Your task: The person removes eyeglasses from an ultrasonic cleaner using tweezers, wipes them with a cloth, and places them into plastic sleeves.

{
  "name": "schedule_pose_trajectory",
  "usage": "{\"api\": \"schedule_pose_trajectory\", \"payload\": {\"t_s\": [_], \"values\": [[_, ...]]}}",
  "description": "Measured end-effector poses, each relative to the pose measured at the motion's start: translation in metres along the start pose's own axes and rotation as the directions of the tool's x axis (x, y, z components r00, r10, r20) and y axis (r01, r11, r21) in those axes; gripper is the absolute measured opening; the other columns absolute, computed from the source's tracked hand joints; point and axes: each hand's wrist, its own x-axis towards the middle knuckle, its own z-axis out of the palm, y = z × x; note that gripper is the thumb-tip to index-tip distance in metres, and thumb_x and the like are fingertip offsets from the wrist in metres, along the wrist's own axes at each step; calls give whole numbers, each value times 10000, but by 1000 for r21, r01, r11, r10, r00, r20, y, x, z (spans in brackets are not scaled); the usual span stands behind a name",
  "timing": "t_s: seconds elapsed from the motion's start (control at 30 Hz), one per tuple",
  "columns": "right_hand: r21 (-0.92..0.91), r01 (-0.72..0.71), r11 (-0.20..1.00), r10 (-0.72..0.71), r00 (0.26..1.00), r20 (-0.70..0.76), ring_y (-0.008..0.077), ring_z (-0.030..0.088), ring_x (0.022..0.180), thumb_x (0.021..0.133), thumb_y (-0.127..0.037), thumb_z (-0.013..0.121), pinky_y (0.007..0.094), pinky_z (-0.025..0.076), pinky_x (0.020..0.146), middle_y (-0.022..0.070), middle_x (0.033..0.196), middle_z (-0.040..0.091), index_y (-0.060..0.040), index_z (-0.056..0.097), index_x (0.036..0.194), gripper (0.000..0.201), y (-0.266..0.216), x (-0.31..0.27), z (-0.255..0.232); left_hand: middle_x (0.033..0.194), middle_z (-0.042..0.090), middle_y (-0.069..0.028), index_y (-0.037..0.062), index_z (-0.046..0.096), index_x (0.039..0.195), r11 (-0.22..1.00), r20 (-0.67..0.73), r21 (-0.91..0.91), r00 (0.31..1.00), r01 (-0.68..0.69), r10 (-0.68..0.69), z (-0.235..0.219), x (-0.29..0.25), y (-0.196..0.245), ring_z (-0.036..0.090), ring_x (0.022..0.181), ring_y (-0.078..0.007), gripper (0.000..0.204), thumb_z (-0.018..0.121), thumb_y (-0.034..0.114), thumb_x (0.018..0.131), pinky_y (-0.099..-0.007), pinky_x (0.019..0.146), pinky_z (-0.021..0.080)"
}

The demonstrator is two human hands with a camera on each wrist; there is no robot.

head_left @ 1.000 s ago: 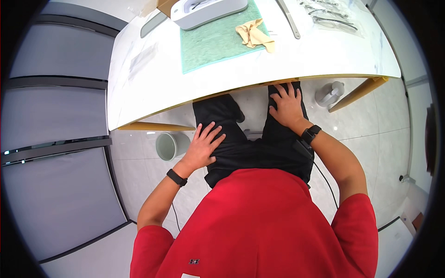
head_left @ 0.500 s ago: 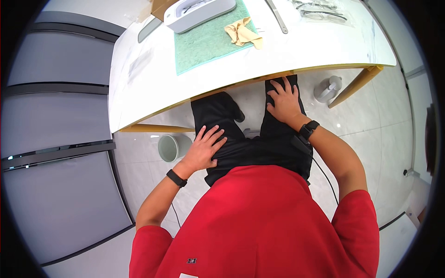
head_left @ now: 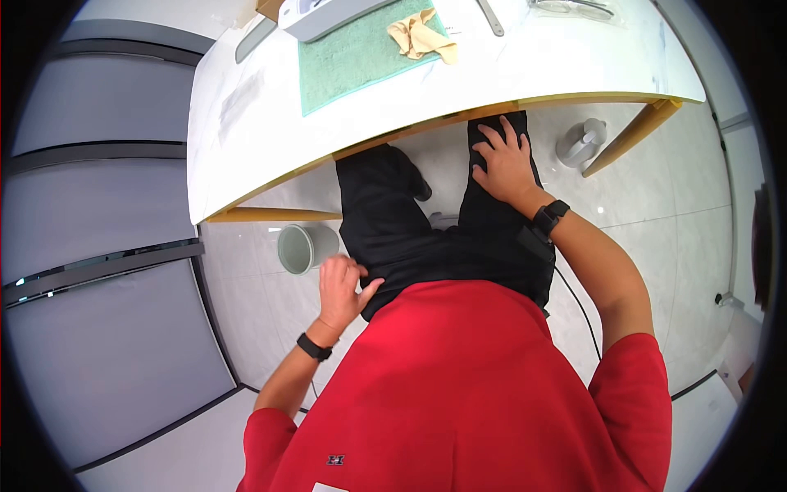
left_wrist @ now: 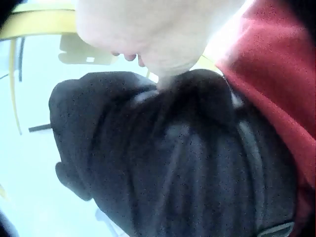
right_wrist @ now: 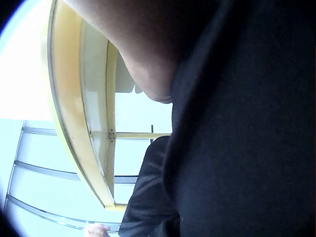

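In the head view my left hand [head_left: 338,289] is at the outer side of the left thigh, its fingers loosely bent and the thumb pointing toward the black trousers [head_left: 393,254]. The left wrist view shows that thumb overlapping the trousers [left_wrist: 163,148] at the hip, with several fingertips curled behind it. Nothing shows between them. My right hand [head_left: 504,168] rests on the right thigh near the knee, fingers spread. In the right wrist view the hand [right_wrist: 148,69] lies along the dark trouser cloth, its fingers mostly hidden.
Ahead is a white table [head_left: 557,74] with a wooden edge. On it are a green mat [head_left: 352,78], a yellow cloth [head_left: 420,37], a white device [head_left: 324,16], a metal strip [head_left: 490,18] and bagged glasses [head_left: 578,8]. A bin [head_left: 305,248] and a grey jug [head_left: 582,143] stand on the floor.
My left hand has lifted from its flat place on the left thigh and shifted back and outward, its fingers bending. The right hand stays on its thigh. The head view has tilted slightly downward.
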Motion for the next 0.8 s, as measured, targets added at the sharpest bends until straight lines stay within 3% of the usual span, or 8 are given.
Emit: {"api": "schedule_pose_trajectory", "payload": {"t_s": [0.03,0.1,0.13,0.2,0.23,0.33,0.57,0.8], "values": [[1,7,1000,-7,1000,-5,387,230,1510,823,-292,729,696,311,1120,59,1532,435,-125,687,1179,395,0,0,0,1028,619,-90,63,687,1185,1000,5,-2,1000,6,-6,7,-13,2,588,1053,-335,496,861,145,727,-465,935,465],[-2,22,1000,-22,1000,-9,385,237,1507,824,-289,731,694,310,1121,53,1534,435,-128,685,1180,394,-1,1,1,845,552,-85,39,725,1125,978,-57,-199,996,62,-75,19,-30,9,555,802,-272,345,823,144,811,-399,752,474],[-2,29,1000,-29,1000,0,385,237,1507,824,-289,731,694,310,1121,53,1534,435,-128,685,1180,394,-1,1,1,845,552,-85,39,725,1125,977,-55,-203,995,73,-86,22,-33,14,555,802,-272,345,823,144,811,-399,752,474],[-6,43,999,-43,999,-19,381,242,1506,827,-307,717,703,310,1110,62,1516,451,-132,704,1167,383,-1,3,4,825,541,-97,6,717,1128,887,-16,-343,942,309,-334,25,-35,23,562,738,-244,307,797,92,844,-339,679,484],[-15,49,999,-50,998,-27,381,247,1504,824,-311,717,705,312,1106,56,1513,456,-139,701,1162,380,-1,3,7,829,536,-103,-10,702,1148,883,-70,-404,954,239,-290,28,-32,23,550,705,-220,305,781,72,864,-316,648,478],[-27,60,998,-62,997,-44,381,252,1501,819,-313,717,707,312,1103,50,1510,460,-146,698,1153,374,-2,4,10,850,546,-107,-2,701,1160,778,-12,-523,910,348,-415,40,-24,20,546,717,-199,296,763,48,875,-306,635,473],[-42,50,998,-51,998,-31,386,254,1501,835,-295,716,689,325,1099,42,1519,453,-154,678,1178,372,-3,2,8,687,520,-84,-17,730,951,803,14,-482,919,351,-393,39,-22,17,494,576,-177,81,734,19,879,-305,568,426],[-14,60,998,-61,997,-46,384,251,1502,826,-315,711,704,313,1106,47,1516,459,-147,696,1159,374,-2,1,8,690,539,-71,-18,713,921,750,159,-532,916,393,-367,34,-30,14,472,569,-151,68,724,47,903,-294,552,405]]}}
